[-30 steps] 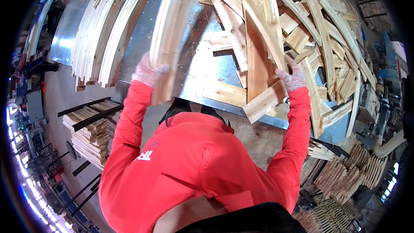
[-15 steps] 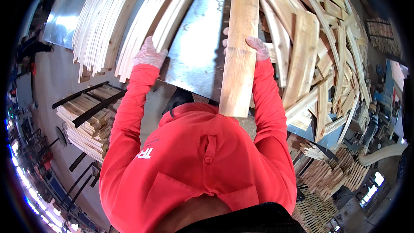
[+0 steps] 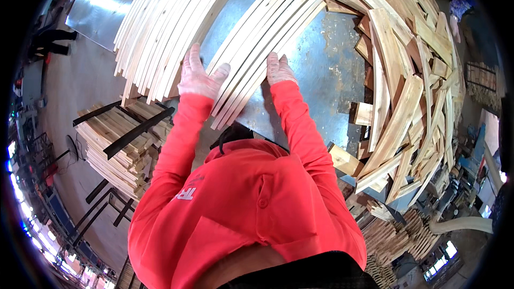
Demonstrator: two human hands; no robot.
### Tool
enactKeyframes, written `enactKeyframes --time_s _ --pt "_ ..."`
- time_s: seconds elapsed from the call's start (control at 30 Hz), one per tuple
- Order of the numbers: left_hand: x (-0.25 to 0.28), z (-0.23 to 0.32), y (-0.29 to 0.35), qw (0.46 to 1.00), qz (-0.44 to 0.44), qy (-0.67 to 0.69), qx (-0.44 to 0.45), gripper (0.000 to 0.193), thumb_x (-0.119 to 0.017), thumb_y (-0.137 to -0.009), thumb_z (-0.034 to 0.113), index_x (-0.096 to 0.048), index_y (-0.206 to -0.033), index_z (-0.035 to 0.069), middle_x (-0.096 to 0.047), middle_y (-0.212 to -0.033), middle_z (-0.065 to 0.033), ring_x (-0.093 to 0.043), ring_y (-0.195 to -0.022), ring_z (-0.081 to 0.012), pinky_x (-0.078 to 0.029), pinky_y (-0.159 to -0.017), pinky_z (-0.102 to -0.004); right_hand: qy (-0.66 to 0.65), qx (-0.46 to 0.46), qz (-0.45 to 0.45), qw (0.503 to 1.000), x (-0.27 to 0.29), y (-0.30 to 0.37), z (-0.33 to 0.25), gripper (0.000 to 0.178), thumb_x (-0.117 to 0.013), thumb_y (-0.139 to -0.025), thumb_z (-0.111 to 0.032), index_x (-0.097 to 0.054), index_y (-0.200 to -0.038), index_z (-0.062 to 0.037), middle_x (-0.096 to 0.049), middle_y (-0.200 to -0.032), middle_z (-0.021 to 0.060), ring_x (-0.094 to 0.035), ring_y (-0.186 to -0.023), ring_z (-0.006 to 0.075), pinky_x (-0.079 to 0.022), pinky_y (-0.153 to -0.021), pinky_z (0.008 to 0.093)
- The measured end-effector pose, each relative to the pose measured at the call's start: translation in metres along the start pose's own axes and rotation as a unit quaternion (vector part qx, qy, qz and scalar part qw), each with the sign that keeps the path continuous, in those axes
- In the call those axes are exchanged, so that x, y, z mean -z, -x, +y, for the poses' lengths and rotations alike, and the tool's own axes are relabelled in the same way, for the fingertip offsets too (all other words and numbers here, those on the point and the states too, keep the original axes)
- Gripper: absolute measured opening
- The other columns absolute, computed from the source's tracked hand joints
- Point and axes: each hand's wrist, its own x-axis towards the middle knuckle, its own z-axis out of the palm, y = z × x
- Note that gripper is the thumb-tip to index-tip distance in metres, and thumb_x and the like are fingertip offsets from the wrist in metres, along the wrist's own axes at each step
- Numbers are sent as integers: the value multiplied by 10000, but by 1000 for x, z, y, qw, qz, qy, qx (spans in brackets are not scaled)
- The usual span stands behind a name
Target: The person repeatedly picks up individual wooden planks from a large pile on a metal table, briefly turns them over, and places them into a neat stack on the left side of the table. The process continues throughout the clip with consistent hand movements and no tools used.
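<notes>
A row of narrow wooden boards [image 3: 259, 45], set on edge side by side, lies slanting on the metal table between my two hands. My left hand [image 3: 202, 79], in a thin pale glove, is spread out. Its thumb is against the row's left side and its fingers point toward the larger stack of boards [image 3: 174, 27] on the left. Flat against the outermost board on the right rests my gloved right hand [image 3: 280, 69]; its thumb is hidden. The near ends of the boards are uneven and reach the table's front edge.
A loose heap of boards [image 3: 399, 123] covers the right of the metal table [image 3: 321, 64]. At lower left, more boards [image 3: 110, 155] lie stacked beside dark metal bars [image 3: 140, 132]. Another person's arm [image 3: 455, 27] shows at the far right, beyond the heap.
The wide board from my right hand is no longer held there. That hand has moved left to the row of boards. My left hand has shifted slightly right, and the view has turned.
</notes>
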Motion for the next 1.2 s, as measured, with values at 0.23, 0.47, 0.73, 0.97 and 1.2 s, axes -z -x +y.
enactKeyframes --time_s 0.23,0.47,0.73,0.97,1.2 --pt "-25 41 11 914 -190 -352 77 1207 -777 -580 612 -204 -1486 57 -159 -1527 -256 -223 -1380 -431 -207 -1115 -526 50 40 -40 997 -3 -10 -18 920 -424 -881 -639 -248 -1450 63 -435 -1355 335 -453 -1250 445 -371 -1050 441" --pt "-9 4 -32 941 -246 -214 85 1124 -704 -676 623 -182 -1490 52 -331 -1453 -289 -413 -1290 -419 -341 -1065 -465 -23 88 -59 994 15 -32 12 875 -488 -857 -637 -382 -1403 38 -484 -1337 290 -465 -1249 418 -360 -1062 426" --pt "-82 51 -191 955 -275 36 110 876 -652 -802 537 -332 -1459 54 -497 -1378 -206 -453 -1301 -318 -344 -1075 -352 -206 109 75 969 51 -130 -45 818 -695 -858 -331 -263 -1451 31 -501 -1301 229 -525 -1189 300 -442 -978 351" --pt "-87 10 -179 926 -274 252 -55 893 -678 -829 356 -175 -1516 91 -476 -1379 -162 -468 -1258 -247 -362 -1049 -344 -576 233 -29 783 69 -70 -69 901 -663 -893 -369 -96 -1509 -36 -494 -1304 147 -556 -1146 234 -507 -916 312" --pt "28 155 -279 803 -157 429 -382 785 -539 -923 433 -178 -1504 48 -477 -1353 -157 -475 -1243 -271 -352 -1060 -354 -443 413 -3 796 242 -81 -208 773 -637 -900 -374 -217 -1452 -32 -519 -1283 144 -580 -1109 235 -524 -900 319"
